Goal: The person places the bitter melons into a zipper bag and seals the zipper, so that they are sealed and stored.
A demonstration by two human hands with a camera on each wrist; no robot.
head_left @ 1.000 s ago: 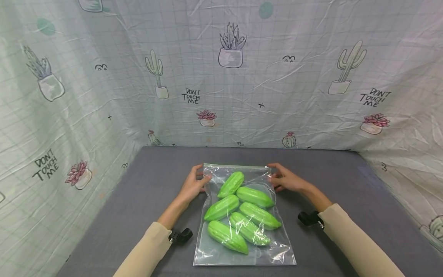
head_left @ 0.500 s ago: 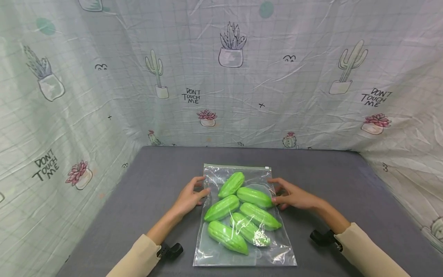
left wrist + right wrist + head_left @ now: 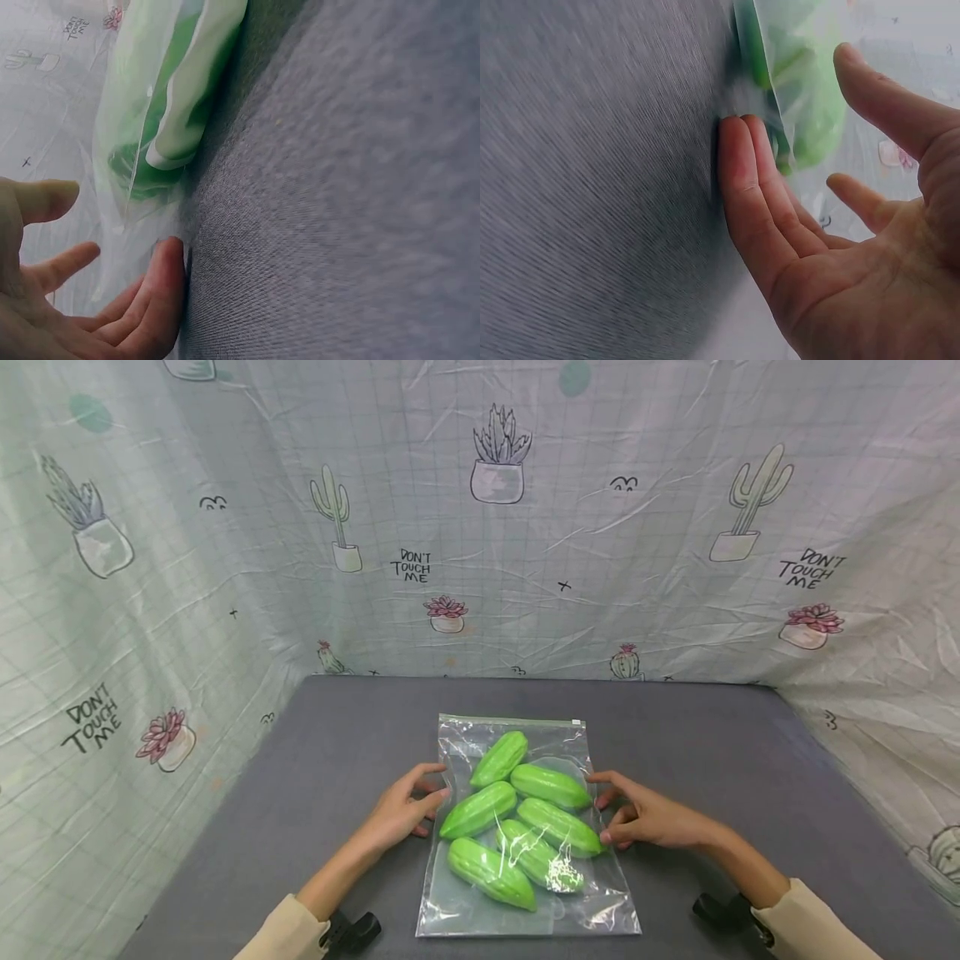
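A clear zip bag [image 3: 442, 917] lies flat on the table in the head view. Its zip strip is at the far edge, with a white slider [image 3: 576, 722] at the right end. Several light-green ridged gourds [image 3: 491, 873] lie inside. At the bag's left edge is my left hand [image 3: 405, 806], thumb and fingers spread apart. My right hand [image 3: 656, 817] is at the right edge, lower down, its thumb near a gourd's tip. Both wrist views show loosely bent fingers beside the bag, low against the cloth, pinching nothing; whether the fingertips press the bag's edge is unclear.
A grey cloth covers the table [image 3: 360, 718]. Behind and at both sides hangs a pale curtain [image 3: 517, 552] printed with potted cacti. A black wrist camera [image 3: 352, 933] sits on the left wrist, and another black wrist camera [image 3: 727, 910] on the right.
Both hands have slid from the bag's upper corners down along its sides toward me, leaving the zip edge. The bag and gourds have stayed in place.
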